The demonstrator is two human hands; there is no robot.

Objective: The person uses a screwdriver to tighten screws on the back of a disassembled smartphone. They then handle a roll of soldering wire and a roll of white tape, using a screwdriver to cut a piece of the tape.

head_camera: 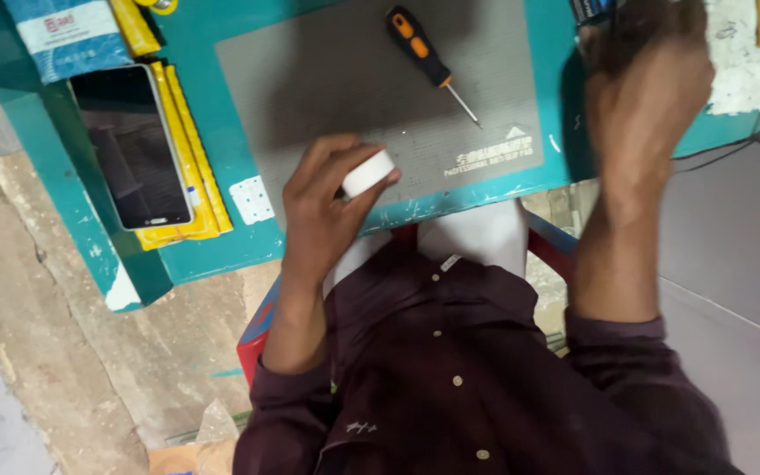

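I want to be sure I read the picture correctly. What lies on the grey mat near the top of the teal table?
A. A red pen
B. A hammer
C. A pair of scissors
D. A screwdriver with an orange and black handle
D: a screwdriver with an orange and black handle lies on the grey mat, its metal tip pointing toward the lower right, apart from the left hand holding a white roll.

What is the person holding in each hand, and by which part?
The left hand pinches a small white round roll by its outer rim. The right hand is blurred; its hold cannot be told.
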